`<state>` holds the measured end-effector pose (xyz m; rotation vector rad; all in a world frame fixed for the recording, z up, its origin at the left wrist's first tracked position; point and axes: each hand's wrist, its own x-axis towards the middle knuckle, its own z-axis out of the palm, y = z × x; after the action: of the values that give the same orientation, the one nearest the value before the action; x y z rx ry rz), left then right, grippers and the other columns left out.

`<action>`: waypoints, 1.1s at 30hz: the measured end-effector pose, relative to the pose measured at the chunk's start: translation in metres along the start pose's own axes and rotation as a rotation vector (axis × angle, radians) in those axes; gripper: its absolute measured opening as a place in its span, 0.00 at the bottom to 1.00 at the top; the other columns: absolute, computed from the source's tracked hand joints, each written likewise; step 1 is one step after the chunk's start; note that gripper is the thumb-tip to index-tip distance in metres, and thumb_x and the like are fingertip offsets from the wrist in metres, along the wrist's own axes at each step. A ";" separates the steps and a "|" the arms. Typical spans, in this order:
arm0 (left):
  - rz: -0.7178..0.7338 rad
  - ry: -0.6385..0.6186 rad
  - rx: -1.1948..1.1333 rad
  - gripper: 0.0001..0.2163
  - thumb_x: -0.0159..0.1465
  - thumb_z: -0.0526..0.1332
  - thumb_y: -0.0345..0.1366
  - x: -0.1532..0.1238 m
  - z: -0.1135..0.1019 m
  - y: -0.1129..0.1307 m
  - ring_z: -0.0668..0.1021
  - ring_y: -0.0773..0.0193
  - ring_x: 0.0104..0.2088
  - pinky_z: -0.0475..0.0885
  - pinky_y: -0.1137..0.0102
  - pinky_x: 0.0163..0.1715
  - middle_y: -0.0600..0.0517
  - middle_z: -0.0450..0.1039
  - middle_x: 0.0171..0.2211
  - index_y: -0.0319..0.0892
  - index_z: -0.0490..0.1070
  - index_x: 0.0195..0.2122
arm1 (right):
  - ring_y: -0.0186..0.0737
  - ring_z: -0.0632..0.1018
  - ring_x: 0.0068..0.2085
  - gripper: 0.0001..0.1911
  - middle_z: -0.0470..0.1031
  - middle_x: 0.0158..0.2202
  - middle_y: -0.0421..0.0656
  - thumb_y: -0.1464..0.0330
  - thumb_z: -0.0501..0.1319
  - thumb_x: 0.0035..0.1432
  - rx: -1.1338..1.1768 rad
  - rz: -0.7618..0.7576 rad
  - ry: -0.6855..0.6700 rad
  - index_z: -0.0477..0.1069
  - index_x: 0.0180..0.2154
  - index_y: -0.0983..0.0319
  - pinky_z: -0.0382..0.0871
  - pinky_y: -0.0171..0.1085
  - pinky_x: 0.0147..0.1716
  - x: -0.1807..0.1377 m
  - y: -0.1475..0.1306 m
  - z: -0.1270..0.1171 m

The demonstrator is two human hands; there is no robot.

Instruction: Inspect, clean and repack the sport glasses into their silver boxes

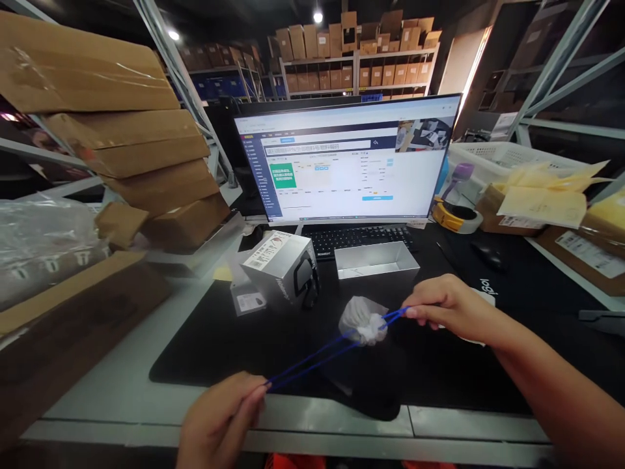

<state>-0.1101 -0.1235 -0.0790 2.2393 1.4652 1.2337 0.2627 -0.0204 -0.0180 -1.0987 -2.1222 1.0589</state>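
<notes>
Blue cord (394,315) above black mat (219,345), box-laden shelves (319,60) behind monitor (336,176)

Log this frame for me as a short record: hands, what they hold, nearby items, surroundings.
Left hand: left hand pinching one end of the blue cord
Right hand: right hand pinching the other end
Cord: stretched straight between the hands
Between hands: bunched whitish bag, nearer the right hand
Surface: black mat
Beyond the bag: printed box; to its right, open silver tray
Behind the tray: keyboard, then lit monitor
Far left: stacked cardboard boxes
</notes>
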 end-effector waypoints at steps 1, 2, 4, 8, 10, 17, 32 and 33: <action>0.012 0.008 0.018 0.13 0.71 0.55 0.33 0.000 -0.001 -0.003 0.72 0.69 0.20 0.66 0.74 0.23 0.58 0.68 0.19 0.43 0.72 0.29 | 0.31 0.73 0.22 0.16 0.74 0.24 0.40 0.57 0.63 0.63 0.008 0.030 0.007 0.83 0.33 0.60 0.68 0.28 0.19 -0.007 0.002 -0.003; 0.036 -0.002 0.030 0.14 0.71 0.55 0.33 0.001 -0.001 -0.005 0.71 0.69 0.20 0.65 0.74 0.23 0.58 0.68 0.19 0.43 0.70 0.27 | 0.31 0.72 0.21 0.17 0.73 0.23 0.40 0.57 0.63 0.63 0.015 0.061 0.007 0.83 0.31 0.60 0.67 0.28 0.18 -0.014 0.004 -0.004; 0.085 -0.084 0.023 0.15 0.71 0.55 0.33 0.003 0.003 -0.007 0.71 0.70 0.19 0.64 0.75 0.22 0.58 0.67 0.18 0.43 0.68 0.25 | 0.32 0.73 0.22 0.17 0.73 0.24 0.41 0.57 0.63 0.64 0.024 0.112 -0.012 0.83 0.30 0.60 0.67 0.29 0.18 -0.028 0.009 -0.006; 0.137 -0.331 -0.065 0.15 0.72 0.53 0.32 0.009 0.017 0.000 0.72 0.71 0.21 0.64 0.76 0.23 0.58 0.68 0.20 0.43 0.67 0.26 | 0.34 0.75 0.26 0.18 0.75 0.28 0.42 0.57 0.59 0.67 -0.015 0.142 -0.082 0.82 0.33 0.60 0.72 0.32 0.24 -0.047 0.016 -0.009; 0.158 -0.476 -0.070 0.14 0.72 0.53 0.33 0.013 0.022 0.007 0.73 0.71 0.22 0.63 0.76 0.24 0.58 0.70 0.22 0.43 0.67 0.27 | 0.36 0.77 0.29 0.17 0.77 0.30 0.42 0.58 0.58 0.68 -0.128 0.126 -0.095 0.82 0.36 0.58 0.74 0.34 0.30 -0.052 0.018 -0.011; 0.193 -0.568 0.174 0.15 0.72 0.53 0.35 0.033 0.022 0.010 0.74 0.68 0.23 0.62 0.73 0.25 0.57 0.71 0.24 0.43 0.68 0.26 | 0.42 0.81 0.35 0.14 0.82 0.35 0.43 0.56 0.60 0.66 -0.492 0.038 0.051 0.83 0.42 0.53 0.73 0.38 0.35 -0.055 0.022 -0.045; -0.250 -0.682 0.247 0.18 0.68 0.52 0.49 0.066 0.001 -0.007 0.79 0.61 0.31 0.69 0.72 0.32 0.52 0.77 0.29 0.45 0.74 0.30 | 0.40 0.80 0.34 0.08 0.82 0.32 0.40 0.61 0.67 0.58 -0.342 -0.035 0.411 0.83 0.32 0.57 0.71 0.35 0.33 -0.017 -0.031 -0.081; -0.252 -0.667 0.205 0.17 0.67 0.54 0.49 0.069 0.002 -0.007 0.79 0.61 0.31 0.70 0.72 0.33 0.52 0.78 0.29 0.45 0.75 0.31 | 0.40 0.81 0.35 0.07 0.82 0.33 0.40 0.62 0.66 0.59 -0.337 -0.063 0.418 0.83 0.33 0.56 0.71 0.35 0.34 -0.015 -0.032 -0.078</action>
<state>-0.1018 -0.0622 -0.0479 2.1751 1.5539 0.2211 0.3138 -0.0132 0.0507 -1.2668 -2.0103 0.3992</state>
